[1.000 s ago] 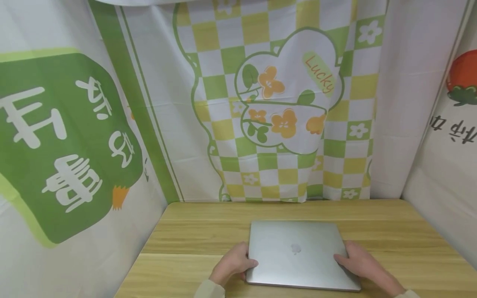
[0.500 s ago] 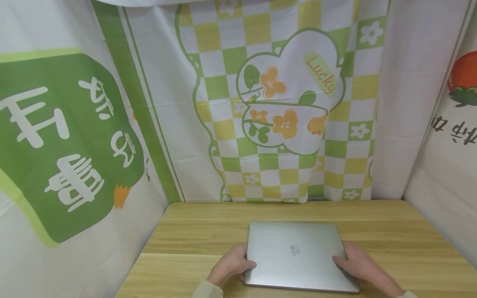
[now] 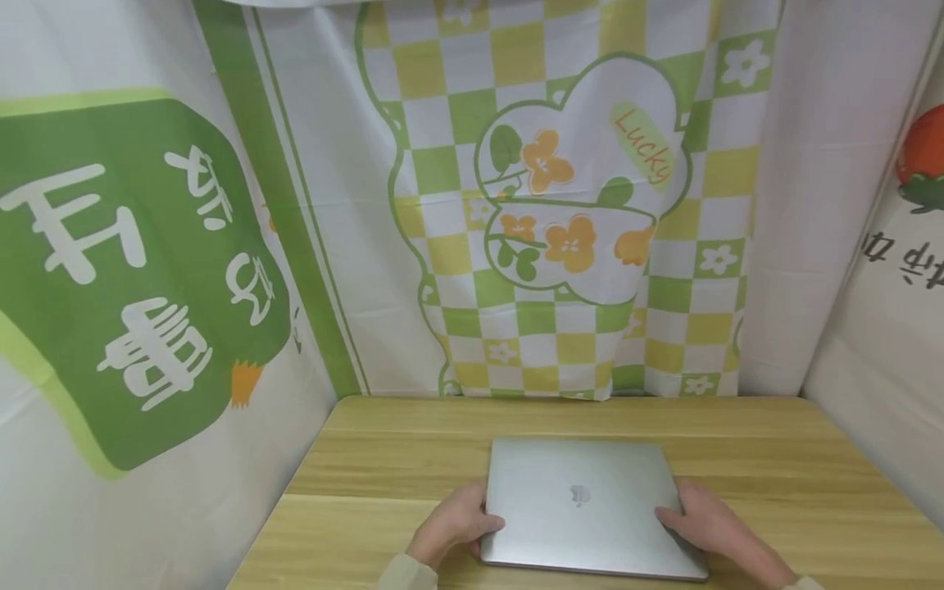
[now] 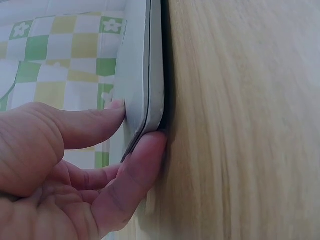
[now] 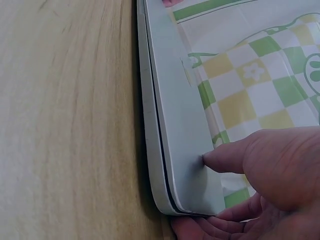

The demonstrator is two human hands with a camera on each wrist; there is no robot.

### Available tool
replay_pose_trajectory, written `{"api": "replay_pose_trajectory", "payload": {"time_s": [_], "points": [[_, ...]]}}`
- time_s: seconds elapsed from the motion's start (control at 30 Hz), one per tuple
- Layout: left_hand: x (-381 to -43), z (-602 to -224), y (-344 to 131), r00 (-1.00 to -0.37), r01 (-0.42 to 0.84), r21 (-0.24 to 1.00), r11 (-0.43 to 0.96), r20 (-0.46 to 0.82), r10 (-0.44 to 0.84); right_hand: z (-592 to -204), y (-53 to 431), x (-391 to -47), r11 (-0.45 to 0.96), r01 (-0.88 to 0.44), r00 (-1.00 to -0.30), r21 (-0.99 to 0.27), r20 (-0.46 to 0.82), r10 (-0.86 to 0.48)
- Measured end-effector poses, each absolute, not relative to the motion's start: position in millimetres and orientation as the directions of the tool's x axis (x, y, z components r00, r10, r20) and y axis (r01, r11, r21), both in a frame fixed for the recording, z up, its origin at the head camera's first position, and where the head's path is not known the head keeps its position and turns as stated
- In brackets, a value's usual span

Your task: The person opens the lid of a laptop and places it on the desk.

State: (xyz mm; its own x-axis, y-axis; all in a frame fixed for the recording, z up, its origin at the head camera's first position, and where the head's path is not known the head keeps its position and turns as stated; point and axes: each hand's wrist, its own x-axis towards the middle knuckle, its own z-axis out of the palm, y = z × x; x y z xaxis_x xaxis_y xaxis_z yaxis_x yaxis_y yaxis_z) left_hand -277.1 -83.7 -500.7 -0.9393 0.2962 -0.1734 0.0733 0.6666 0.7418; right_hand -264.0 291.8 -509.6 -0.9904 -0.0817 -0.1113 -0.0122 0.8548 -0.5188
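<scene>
A closed silver laptop [image 3: 583, 524] with an apple logo on its lid lies flat, close over the wooden table. My left hand [image 3: 460, 516] grips its left side, thumb on the lid. In the left wrist view, a finger of the left hand [image 4: 75, 165] curls around the corner to the underside. On the opposite side my right hand [image 3: 704, 516] holds the laptop, its thumb pressing the lid. The right wrist view shows the right hand [image 5: 265, 175] with fingers bent at the corner of the laptop [image 5: 175, 125], partly hidden beneath it.
The wood-grain table [image 3: 383, 459] stretches back to a checkered green, yellow and white curtain [image 3: 516, 344]. A printed cloth with a green patch [image 3: 170, 262] hangs at the left. Another cloth [image 3: 878, 344] with a tomato print hangs at the right.
The laptop has slid very slightly left in the head view, both hands moving with it. The head view has also shifted a little. The grip looks the same.
</scene>
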Motion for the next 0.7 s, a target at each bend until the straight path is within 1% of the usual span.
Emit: {"api": "replay_pose_trajectory", "payload": {"time_s": [0.37,0.7], "points": [[-276,-499,-90,-0.937,0.081,0.727,0.682,-0.178,0.301,-507,285,-260,0.854,-0.009,-0.991,-0.521,-0.106,-0.076],[-275,-499,-95,-0.934,0.083,0.726,0.682,-0.183,0.308,-508,280,-260,0.835,0.017,-0.991,-0.55,-0.122,-0.06]]}}
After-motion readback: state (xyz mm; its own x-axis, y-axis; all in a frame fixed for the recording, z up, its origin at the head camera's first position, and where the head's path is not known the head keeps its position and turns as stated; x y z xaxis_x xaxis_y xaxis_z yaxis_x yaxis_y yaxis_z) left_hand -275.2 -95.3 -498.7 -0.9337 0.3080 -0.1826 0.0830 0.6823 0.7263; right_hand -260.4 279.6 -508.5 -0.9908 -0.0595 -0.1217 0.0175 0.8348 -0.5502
